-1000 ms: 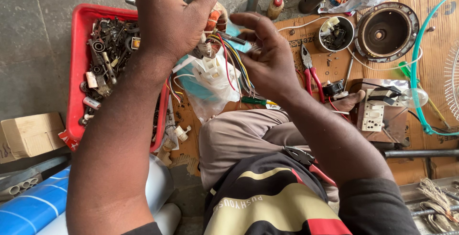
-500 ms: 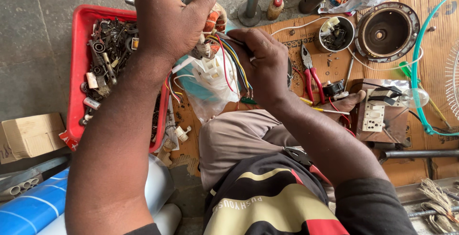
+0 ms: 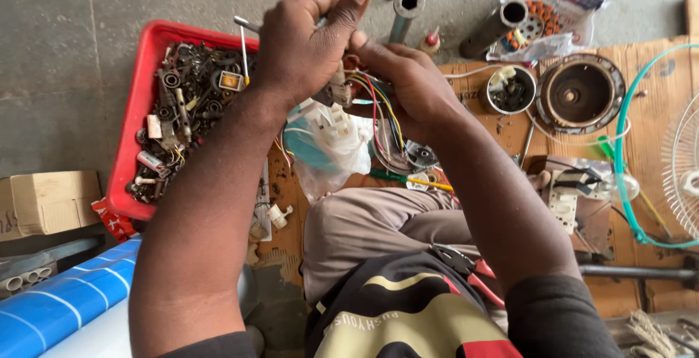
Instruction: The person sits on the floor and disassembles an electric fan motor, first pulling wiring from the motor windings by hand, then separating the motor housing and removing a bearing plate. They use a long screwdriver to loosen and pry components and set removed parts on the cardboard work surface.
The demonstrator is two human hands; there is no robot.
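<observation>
Together, left hand [image 3: 302, 45] and right hand [image 3: 408, 85] grip a wired part [image 3: 336, 90] — orientation hidden.

You wore a dark shirt [image 3: 408, 314] with cream, yellow and red curved bands — its black sleeves [image 3: 561, 321] pushed up above the elbows — and greyish-brown trousers [image 3: 364, 227]. Your hands [image 3: 306, 45] and forearms were bare.
</observation>
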